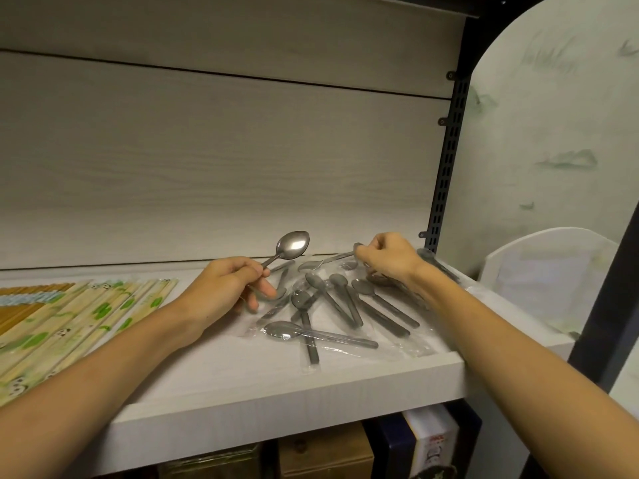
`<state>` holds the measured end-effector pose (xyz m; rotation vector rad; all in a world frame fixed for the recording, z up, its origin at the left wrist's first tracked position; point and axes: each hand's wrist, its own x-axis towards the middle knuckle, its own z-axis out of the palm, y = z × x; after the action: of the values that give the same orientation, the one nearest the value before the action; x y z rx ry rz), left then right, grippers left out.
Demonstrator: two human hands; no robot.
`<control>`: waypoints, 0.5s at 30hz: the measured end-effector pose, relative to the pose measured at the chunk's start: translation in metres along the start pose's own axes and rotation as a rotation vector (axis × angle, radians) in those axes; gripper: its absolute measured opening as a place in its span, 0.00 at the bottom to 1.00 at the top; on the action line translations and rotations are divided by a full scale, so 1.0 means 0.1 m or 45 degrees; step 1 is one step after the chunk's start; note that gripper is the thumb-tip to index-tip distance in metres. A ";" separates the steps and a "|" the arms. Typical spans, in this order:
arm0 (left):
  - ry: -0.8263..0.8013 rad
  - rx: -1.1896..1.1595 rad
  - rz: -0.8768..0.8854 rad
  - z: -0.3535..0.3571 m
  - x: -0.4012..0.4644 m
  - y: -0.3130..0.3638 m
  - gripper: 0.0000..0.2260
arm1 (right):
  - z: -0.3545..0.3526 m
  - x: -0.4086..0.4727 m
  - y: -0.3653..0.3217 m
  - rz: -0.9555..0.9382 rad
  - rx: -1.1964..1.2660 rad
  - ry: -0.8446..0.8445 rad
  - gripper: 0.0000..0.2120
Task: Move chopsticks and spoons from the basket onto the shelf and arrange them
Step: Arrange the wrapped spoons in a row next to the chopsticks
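On the white shelf (262, 385) lies a loose pile of metal spoons (345, 305), several in clear plastic sleeves. My left hand (224, 288) pinches the handle of a bare spoon (292, 245), bowl raised toward the back wall. My right hand (387, 259) grips the handle end of another spoon (321, 262) whose bowl rests on the shelf at the back of the pile. Wrapped chopsticks (69, 316) with green panda prints lie in rows at the shelf's left. The basket is out of view.
A black slotted upright (446, 160) bounds the shelf on the right. Beyond it stands a white rounded panel (549, 264). Boxes (325, 454) fill the level below. The wood-grain back wall (207, 160) rises behind the spoons.
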<state>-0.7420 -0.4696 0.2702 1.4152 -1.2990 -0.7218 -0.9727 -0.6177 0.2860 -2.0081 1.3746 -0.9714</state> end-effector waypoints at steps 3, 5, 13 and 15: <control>0.006 -0.020 -0.005 0.00 0.00 0.01 0.09 | -0.01 -0.06 -0.07 0.009 0.157 0.041 0.10; 0.013 -0.046 -0.006 0.00 -0.01 0.03 0.09 | -0.02 -0.11 -0.13 0.024 0.216 0.051 0.11; 0.036 -0.220 -0.053 -0.01 0.00 0.07 0.09 | -0.02 -0.28 -0.60 0.050 0.924 -0.186 0.02; 0.010 -0.331 -0.088 -0.01 -0.02 0.10 0.09 | 0.09 -0.32 -0.74 0.026 0.909 -0.227 0.08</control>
<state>-0.7449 -0.4665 0.2795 1.2548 -1.1104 -0.8962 -0.9311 -0.5610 0.3268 -1.4861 0.7888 -1.0523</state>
